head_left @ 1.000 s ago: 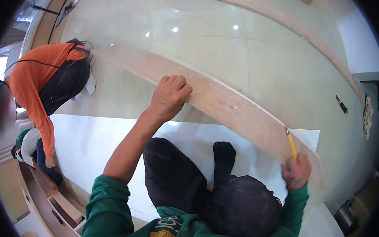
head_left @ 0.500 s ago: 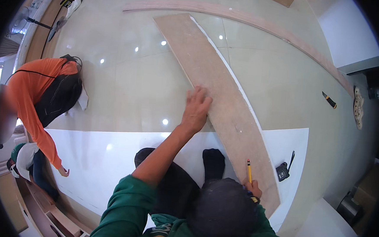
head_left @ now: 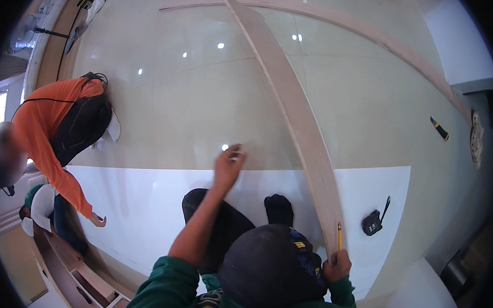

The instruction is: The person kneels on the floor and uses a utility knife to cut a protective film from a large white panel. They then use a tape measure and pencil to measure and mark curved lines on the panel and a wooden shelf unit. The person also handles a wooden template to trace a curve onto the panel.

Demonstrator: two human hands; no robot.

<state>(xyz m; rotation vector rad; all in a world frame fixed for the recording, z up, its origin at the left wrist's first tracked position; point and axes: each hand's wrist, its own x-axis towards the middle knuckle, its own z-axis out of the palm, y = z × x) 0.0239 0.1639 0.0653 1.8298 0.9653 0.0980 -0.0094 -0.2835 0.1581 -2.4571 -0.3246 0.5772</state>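
Observation:
A long brown wooden board (head_left: pixel 302 115) now stands tilted up toward one long edge, its far end near the back strip of wood and its near end over the white sheet (head_left: pixel 142 195). My right hand (head_left: pixel 336 266) is closed at the board's near end and also holds a yellow pencil (head_left: pixel 339 236), which points up beside the board. To the left of the board, my left hand (head_left: pixel 228 169) hangs in the air, apart from it, with bent, slightly blurred fingers spread apart. I see nothing clearly held in it.
A black tape measure (head_left: pixel 372 222) lies on the white sheet, right of the board. A utility knife (head_left: pixel 439 129) lies on the tiled floor farther right. Along the back runs a long wooden strip (head_left: pixel 372 37). At left, a person in orange (head_left: pixel 57 108) bends over the sheet's edge.
The board has gone from lying nearly flat to tilted on edge, its far end shifting right and away. My left hand has let go of it and moved left; my right keeps hold.

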